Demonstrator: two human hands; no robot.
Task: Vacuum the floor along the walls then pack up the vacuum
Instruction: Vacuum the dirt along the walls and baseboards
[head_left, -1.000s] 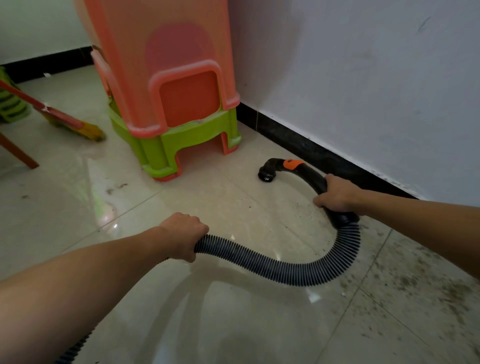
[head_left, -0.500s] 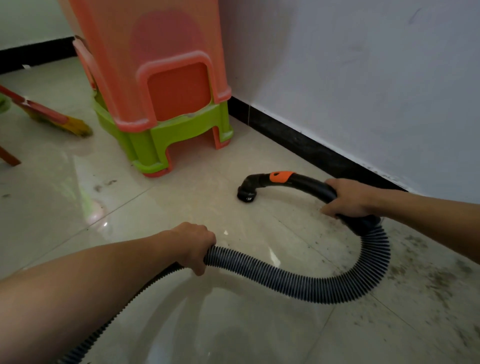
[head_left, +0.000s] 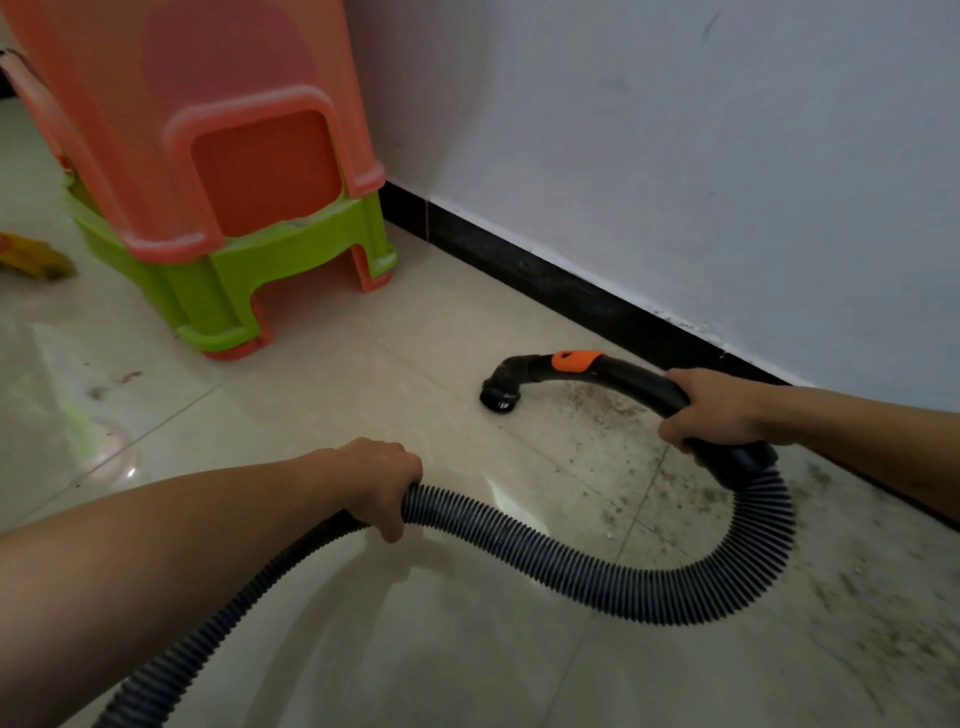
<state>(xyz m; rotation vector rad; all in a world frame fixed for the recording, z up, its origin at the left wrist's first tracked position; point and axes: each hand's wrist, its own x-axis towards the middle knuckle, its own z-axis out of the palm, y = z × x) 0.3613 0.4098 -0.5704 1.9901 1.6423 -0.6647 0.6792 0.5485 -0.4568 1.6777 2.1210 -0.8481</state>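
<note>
While our right hand (head_left: 711, 410) grips the vacuum handle (head_left: 636, 381), nozzle (head_left: 500, 399) down at centre right, and our left hand (head_left: 382, 483) clasps the ribbed hose (head_left: 571, 566) mid-frame, grit (head_left: 608, 410) along the baseboard (head_left: 571, 291) suggests vacuuming is unfinished, packing untouched.

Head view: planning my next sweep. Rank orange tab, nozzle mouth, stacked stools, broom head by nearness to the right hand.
1. orange tab, on the handle by the right hand
2. nozzle mouth, further left
3. stacked stools, upper left
4. broom head, far left
</note>
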